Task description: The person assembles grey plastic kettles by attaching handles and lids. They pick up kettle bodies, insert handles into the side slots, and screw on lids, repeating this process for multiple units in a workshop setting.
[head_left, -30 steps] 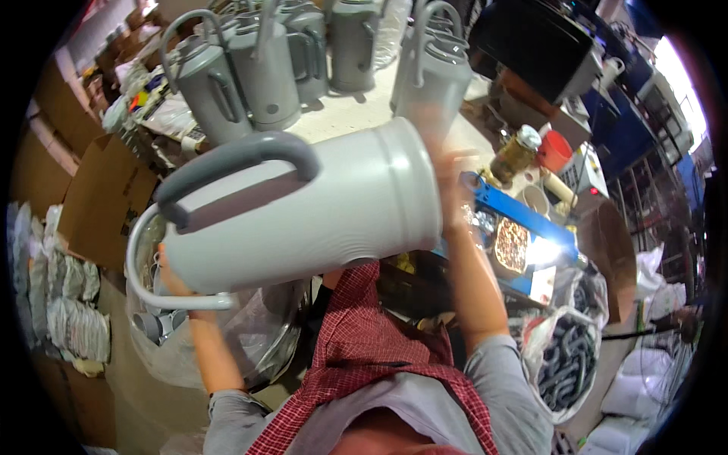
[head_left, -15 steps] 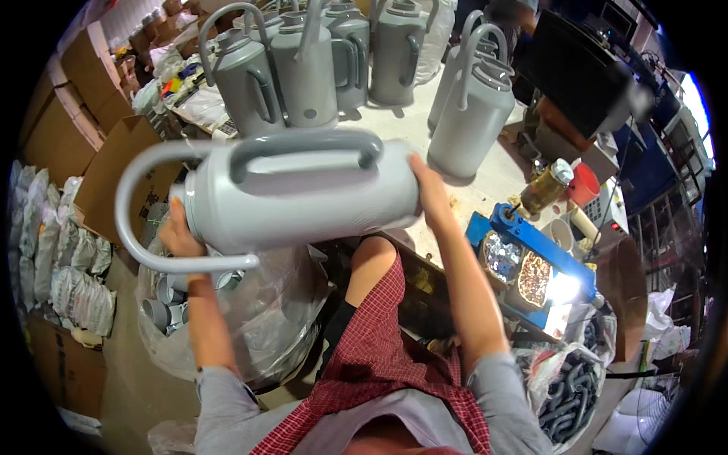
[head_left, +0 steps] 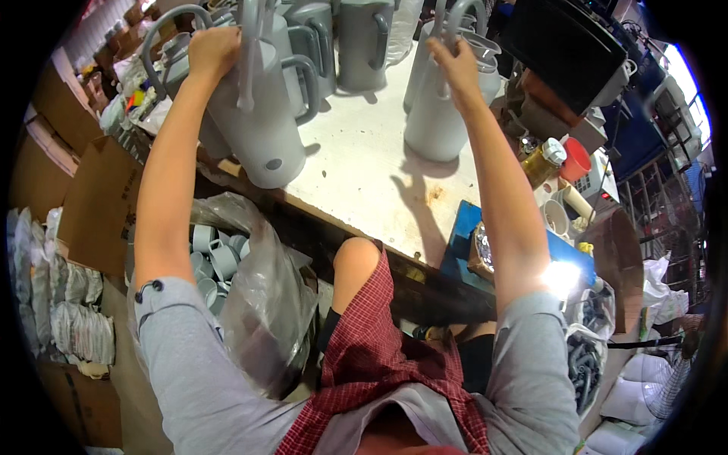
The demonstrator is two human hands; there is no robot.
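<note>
while the left hand [head_left: 214, 47] clamps the tall grey plastic watering can [head_left: 262, 114] at the white table's [head_left: 364, 174] near edge, the right hand [head_left: 457, 64] grips another grey can's handle [head_left: 447, 19]; below, a clear plastic bag [head_left: 258, 296] holds small grey cups [head_left: 212, 258]

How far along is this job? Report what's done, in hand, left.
Done: several grey cans stand upright at the back of the table. In hand: left hand grips the edge can, right hand the handle of a second can. Left, probably: grey round parts in the clear bag below.
</note>
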